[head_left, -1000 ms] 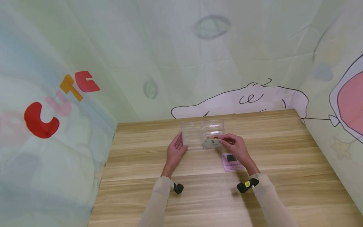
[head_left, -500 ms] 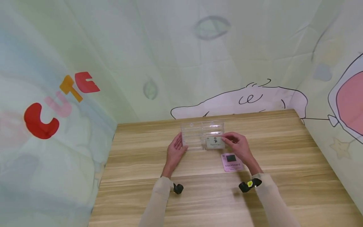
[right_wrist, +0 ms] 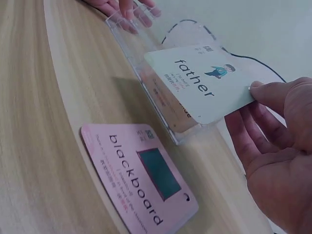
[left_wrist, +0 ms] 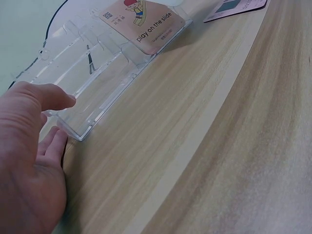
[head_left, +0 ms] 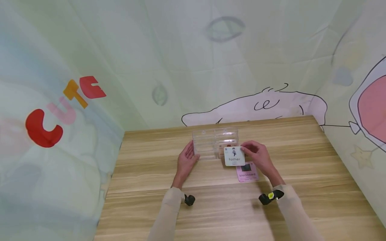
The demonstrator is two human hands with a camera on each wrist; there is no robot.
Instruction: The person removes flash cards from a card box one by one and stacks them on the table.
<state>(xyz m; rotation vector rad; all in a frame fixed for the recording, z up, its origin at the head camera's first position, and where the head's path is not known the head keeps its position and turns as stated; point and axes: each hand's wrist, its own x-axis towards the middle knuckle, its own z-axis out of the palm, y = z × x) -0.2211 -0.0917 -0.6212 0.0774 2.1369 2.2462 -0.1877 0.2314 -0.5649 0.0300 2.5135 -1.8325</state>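
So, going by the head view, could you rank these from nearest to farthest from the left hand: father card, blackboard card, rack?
1. Rack: right at the left hand.
2. Father card: to its right, in the right hand.
3. Blackboard card: farther right, lower in view.

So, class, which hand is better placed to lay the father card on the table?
The right hand, probably: it pinches the father card near the blackboard card, while the left hand holds the clear rack by its left end.

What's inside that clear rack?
A peach card reading "play on the slide" is in the rack. From above, the father card partly covers it; anything behind the peach card is hidden.
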